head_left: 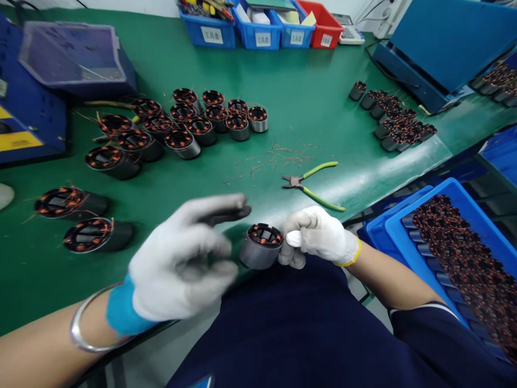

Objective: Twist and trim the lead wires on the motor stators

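Observation:
A motor stator (262, 248), a grey metal ring with copper windings inside, stands at the bench's front edge between my hands. My left hand (183, 258), in a white glove with a blue cuff, is left of it, fingers apart and holding nothing; it is blurred. My right hand (313, 237), gloved with a yellow-edged cuff, is closed beside the stator's right side. From its fingers a small white round-ended piece (294, 238) sticks out; the rest of that piece is hidden. Green-handled side cutters (297, 182) lie open on the bench beyond my right hand.
Wire clippings (283, 156) are scattered behind the cutters. Several stators (183, 141) stand at the left, others (398, 121) at the back right. A blue bin (398, 215) full of stators is at my right. Tool boxes (210, 33) line the back edge.

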Motion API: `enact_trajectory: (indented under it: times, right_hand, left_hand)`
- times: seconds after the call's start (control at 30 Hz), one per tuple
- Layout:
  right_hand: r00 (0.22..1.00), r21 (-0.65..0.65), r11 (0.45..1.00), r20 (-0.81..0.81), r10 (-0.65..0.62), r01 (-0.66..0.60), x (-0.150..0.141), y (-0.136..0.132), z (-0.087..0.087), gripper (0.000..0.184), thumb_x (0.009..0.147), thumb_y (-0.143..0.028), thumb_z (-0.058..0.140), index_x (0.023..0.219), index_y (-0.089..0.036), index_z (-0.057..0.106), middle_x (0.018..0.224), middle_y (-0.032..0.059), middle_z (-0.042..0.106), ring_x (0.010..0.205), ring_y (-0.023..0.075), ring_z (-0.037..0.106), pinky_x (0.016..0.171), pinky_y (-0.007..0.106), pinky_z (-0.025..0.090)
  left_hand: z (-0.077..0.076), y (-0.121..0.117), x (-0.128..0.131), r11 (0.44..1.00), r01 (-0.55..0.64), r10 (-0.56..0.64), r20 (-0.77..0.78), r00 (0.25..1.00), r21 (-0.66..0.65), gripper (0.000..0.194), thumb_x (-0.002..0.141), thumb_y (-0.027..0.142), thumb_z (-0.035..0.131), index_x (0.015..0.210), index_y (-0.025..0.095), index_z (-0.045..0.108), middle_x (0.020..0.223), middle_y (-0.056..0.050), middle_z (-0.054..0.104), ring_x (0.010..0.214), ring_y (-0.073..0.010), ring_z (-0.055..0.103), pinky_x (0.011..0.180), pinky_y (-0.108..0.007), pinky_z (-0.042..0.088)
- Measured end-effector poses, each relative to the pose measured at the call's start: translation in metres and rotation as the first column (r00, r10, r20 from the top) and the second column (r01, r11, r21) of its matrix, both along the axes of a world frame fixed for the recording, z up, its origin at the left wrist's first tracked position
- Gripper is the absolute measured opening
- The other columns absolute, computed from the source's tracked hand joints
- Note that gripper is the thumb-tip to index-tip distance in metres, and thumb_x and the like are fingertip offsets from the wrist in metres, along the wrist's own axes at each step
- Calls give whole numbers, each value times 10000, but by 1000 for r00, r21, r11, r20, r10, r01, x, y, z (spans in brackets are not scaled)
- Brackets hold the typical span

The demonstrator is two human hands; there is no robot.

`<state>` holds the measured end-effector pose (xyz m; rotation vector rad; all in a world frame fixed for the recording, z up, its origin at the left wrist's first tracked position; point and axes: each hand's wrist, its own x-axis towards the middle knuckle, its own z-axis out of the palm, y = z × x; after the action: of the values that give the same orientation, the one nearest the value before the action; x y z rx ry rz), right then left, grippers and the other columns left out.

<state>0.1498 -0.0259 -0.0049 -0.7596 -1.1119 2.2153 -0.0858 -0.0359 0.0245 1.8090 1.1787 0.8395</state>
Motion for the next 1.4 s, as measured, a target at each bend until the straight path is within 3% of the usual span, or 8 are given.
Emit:
enact_trajectory:
  times: [0.17, 0.37, 0.53, 0.77, 1.0, 1.23, 1.3, 1.4]
  right_hand:
    - [995, 46, 999, 95, -26, 22, 1, 0, 4, 282, 738, -368, 767, 736, -109, 657, 672, 29, 700, 495, 81, 621, 467, 167, 515]
    - [999, 7, 999, 33, -35, 35, -1, 1, -3, 353, 717, -441, 763, 745, -117, 624, 660, 31, 696, 445, 85, 590, 446, 196, 512]
    - [988, 106, 994, 155, 0, -17, -4, 0, 3, 272, 771, -376, 719, 747, -122, 624, 649, 17, 663, 495, 80, 595, 474, 182, 504]
    - [981, 112, 993, 193, 2, -24, -6, 6, 2, 255, 789, -371, 682, 749, -126, 624, 683, 23, 673, 483, 71, 572, 465, 182, 486]
    - [950, 114, 993, 312, 0, -38, -8, 7, 1, 206, 782, -323, 662, 736, -124, 630, 647, 15, 649, 495, 70, 563, 482, 183, 482]
    - [928, 192, 981, 370, -40, -34, -10, 9, 6, 350, 823, -475, 594, 814, -127, 629, 713, 47, 673, 521, 102, 598, 517, 240, 529]
    - [867, 506, 858, 464, -184, -89, -2, 12, 12, 428, 816, -507, 603, 1001, -122, 632, 879, 98, 701, 730, 169, 674, 676, 324, 578]
    - [751, 905, 308, 417, -511, -293, 5, 18, 22, 655, 741, -531, 686, 1231, -116, 557, 1258, 185, 603, 1170, 294, 578, 1030, 517, 442]
  left_hand:
    - [-4, 8, 8, 587, 329, -161, 292, 943, -740, 509, 898, 604, 378, 812, 183, 651, 626, -81, 682, 476, -235, 634, 488, -410, 576]
    - [11, -5, 8, 944, 7, 120, 364, 924, -330, 113, 747, 260, 727, 698, 202, 644, 1261, -51, 642, 1155, -289, 618, 966, -392, 530]
    - [1, 2, 16, 785, 254, -42, 359, 932, -566, 368, 839, 470, 572, 1079, 200, 640, 1049, -117, 703, 860, -289, 705, 704, -428, 609]
    - [-9, 2, 15, 925, 110, -6, -275, 962, 365, 285, 741, 284, 668, 1010, 203, 620, 1055, -103, 626, 962, -254, 641, 829, -389, 550]
    - [-6, 10, 15, 965, 263, -258, -286, 923, -22, 127, 783, 289, 592, 851, 183, 572, 961, -72, 660, 804, -188, 643, 706, -321, 547]
    - [-20, 11, 10, 756, 301, -11, -448, 894, 581, 71, 850, 197, 537, 811, 163, 585, 971, -136, 651, 855, -243, 610, 706, -377, 514]
    - [-22, 12, 8, 768, 265, 26, -442, 897, 583, 18, 829, 170, 567, 831, 157, 579, 976, -136, 635, 855, -236, 599, 701, -363, 515]
    - [-24, 13, 8, 798, 217, 55, -426, 903, 563, 28, 815, 179, 589, 820, 159, 569, 973, -134, 620, 851, -238, 588, 701, -366, 516]
